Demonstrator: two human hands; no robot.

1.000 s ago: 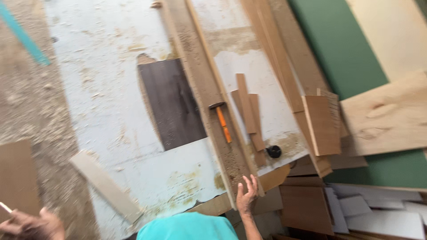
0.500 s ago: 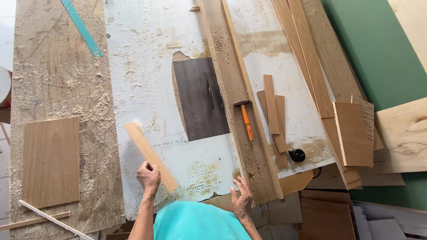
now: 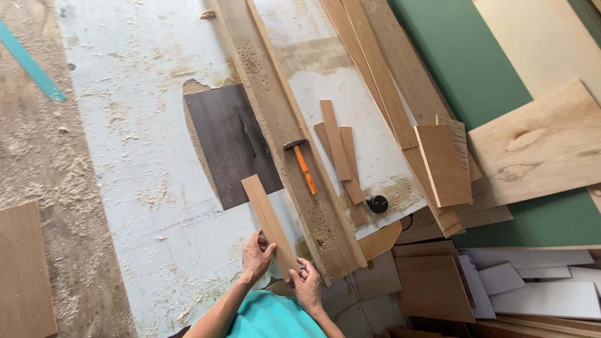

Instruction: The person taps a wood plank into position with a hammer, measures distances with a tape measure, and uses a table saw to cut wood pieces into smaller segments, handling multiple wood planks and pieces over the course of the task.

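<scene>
1. Down low, my left hand [image 3: 255, 258] has its grip closed on the near end of a thin wooden strip [image 3: 270, 226] above the white tabletop [image 3: 138, 156].
2. Just right, my right hand [image 3: 307, 285] pinches the strip's same end.
3. Further right, an orange-handled hammer [image 3: 302, 164] lies on the long perforated board [image 3: 285, 138].

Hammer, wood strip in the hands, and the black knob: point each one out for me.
hammer [image 3: 305, 170]: head view, on its orange handle.
wood strip [image 3: 268, 219]: head view, middle of its flat face.
black knob [image 3: 377, 204]: head view, on its round top.
</scene>
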